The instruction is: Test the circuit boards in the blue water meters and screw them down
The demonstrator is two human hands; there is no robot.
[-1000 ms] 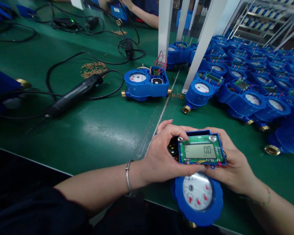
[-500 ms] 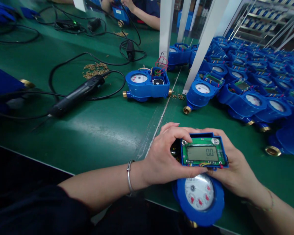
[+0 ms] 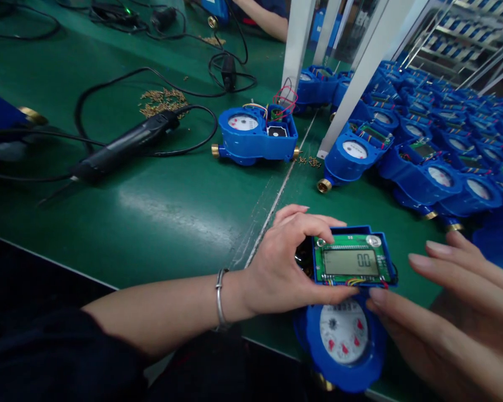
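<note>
Green bench (image 3: 159, 206) fills the view, with a big crowd of blue water meters (image 3: 427, 145) piled on your right past white posts (image 3: 295, 50), and a co-worker's arm (image 3: 260, 17) at the far end. Loose black cables (image 3: 109, 84) run across the bench to an electric screwdriver (image 3: 121, 148) lying on its side, and a small heap of brass screws (image 3: 163, 100) sits just behind it. One open blue meter (image 3: 251, 134) stands alone near the middle, with red and yellow wires (image 3: 285, 97) sticking out of its box.

What you're holding sits right in front of you, near the bench edge: a blue-framed circuit board (image 3: 352, 241) with a lit display (image 3: 351, 262), held just over a second blue meter (image 3: 343, 332) whose dial faces up. Can't tell if the two touch. Your left hand (image 3: 280, 268) has the board, closed round its left side, with the thumb (image 3: 331, 291) along the lower edge. Your right hand (image 3: 456, 318) is open, fingers spread, holding nothing, just beside the board's lower corner.

Keep that left grip firm and level, since one hand carries the board alone. Keep your thumb off the thin coloured wires (image 3: 354, 282) along the lower edge; they look exposed and easy to snag.
</note>
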